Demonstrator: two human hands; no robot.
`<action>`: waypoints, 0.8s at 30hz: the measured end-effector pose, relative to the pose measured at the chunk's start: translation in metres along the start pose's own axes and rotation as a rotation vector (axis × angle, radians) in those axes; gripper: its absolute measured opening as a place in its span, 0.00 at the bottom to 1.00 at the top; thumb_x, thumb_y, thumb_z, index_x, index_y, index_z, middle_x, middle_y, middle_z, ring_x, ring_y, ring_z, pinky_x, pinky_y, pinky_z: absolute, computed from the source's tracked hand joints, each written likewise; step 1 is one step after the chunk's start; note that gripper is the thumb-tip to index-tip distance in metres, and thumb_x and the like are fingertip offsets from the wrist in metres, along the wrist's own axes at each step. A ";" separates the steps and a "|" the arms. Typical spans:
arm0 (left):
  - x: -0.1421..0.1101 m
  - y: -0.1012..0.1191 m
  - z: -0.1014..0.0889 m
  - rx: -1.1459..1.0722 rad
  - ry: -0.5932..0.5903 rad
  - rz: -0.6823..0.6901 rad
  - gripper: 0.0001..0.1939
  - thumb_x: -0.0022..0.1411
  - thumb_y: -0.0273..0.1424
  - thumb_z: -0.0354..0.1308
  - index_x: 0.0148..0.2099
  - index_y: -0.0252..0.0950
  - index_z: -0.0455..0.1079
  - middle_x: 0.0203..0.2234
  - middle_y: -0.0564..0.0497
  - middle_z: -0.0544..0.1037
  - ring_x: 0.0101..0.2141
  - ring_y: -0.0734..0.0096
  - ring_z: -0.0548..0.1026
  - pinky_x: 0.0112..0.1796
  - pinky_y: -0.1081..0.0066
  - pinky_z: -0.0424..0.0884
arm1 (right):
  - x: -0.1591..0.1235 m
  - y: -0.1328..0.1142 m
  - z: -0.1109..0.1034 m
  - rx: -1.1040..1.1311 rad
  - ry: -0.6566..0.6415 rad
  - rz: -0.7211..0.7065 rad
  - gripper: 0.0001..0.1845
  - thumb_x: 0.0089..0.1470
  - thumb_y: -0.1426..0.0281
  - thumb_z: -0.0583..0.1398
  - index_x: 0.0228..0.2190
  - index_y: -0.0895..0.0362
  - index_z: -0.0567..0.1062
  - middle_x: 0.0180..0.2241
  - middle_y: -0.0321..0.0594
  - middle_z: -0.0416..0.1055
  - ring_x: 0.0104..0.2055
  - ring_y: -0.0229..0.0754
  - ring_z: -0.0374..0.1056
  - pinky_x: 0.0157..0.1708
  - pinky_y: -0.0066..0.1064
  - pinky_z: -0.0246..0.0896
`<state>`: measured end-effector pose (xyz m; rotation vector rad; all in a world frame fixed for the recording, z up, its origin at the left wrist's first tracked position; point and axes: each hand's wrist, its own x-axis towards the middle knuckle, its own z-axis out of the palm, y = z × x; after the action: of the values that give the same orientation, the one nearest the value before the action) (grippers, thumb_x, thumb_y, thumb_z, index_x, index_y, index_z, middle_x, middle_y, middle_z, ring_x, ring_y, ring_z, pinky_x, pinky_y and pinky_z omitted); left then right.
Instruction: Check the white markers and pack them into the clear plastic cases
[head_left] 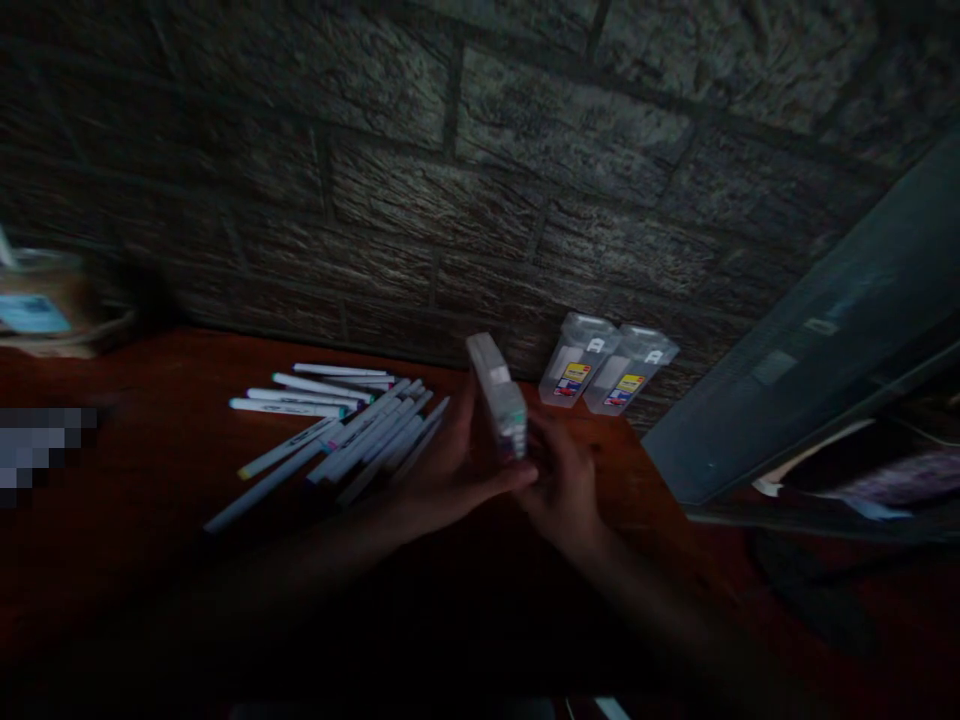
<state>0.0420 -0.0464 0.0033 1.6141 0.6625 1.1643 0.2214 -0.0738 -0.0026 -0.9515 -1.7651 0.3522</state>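
Note:
Both my hands are around a narrow translucent plastic case (495, 385), tilted over the table. My left hand (450, 465) grips it from the left, thumb across its near end. On the right, my right hand (562, 480) has its fingers closed at the case's lower end. Something coloured shows at that end, too blurred to make out. Left of my hands lies a loose pile of white marker pens (367, 435) with coloured ends, several of them side by side.
Two clear plastic cases (568, 365) with yellow labels stand against the brick wall (495, 190) at the wooden table's (165, 430) back right. A jar (45, 300) sits in a basket at far left. A grey-green post (810, 330) rises beyond the table's right edge.

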 end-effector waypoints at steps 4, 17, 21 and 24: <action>0.012 -0.003 0.005 -0.087 0.194 -0.061 0.24 0.60 0.42 0.69 0.55 0.36 0.73 0.51 0.42 0.81 0.55 0.48 0.77 0.56 0.53 0.73 | 0.000 -0.003 0.003 -0.111 -0.113 -0.139 0.32 0.58 0.72 0.66 0.62 0.45 0.71 0.62 0.45 0.72 0.64 0.56 0.68 0.62 0.55 0.66; 0.097 0.008 0.050 -0.204 -0.020 0.020 0.22 0.56 0.38 0.73 0.50 0.34 0.77 0.47 0.42 0.84 0.47 0.55 0.81 0.50 0.57 0.77 | 0.047 0.032 -0.122 0.337 0.031 0.419 0.26 0.47 0.61 0.75 0.47 0.53 0.79 0.46 0.43 0.83 0.47 0.49 0.79 0.51 0.43 0.75; 0.112 -0.004 0.078 -0.187 -0.101 0.076 0.23 0.54 0.36 0.73 0.51 0.34 0.76 0.48 0.41 0.83 0.48 0.53 0.80 0.51 0.55 0.76 | 0.030 0.049 -0.155 0.352 0.064 0.438 0.27 0.45 0.63 0.77 0.47 0.54 0.79 0.46 0.43 0.84 0.45 0.47 0.81 0.50 0.41 0.75; 0.121 -0.021 0.098 -0.179 -0.112 0.075 0.24 0.53 0.34 0.73 0.51 0.33 0.75 0.49 0.40 0.83 0.49 0.53 0.80 0.54 0.53 0.74 | 0.019 0.070 -0.168 0.330 0.081 0.461 0.27 0.44 0.62 0.77 0.45 0.55 0.80 0.46 0.44 0.84 0.46 0.49 0.81 0.52 0.44 0.74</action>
<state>0.1807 0.0244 0.0248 1.5499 0.4165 1.1440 0.3986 -0.0485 0.0334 -1.1044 -1.3470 0.8584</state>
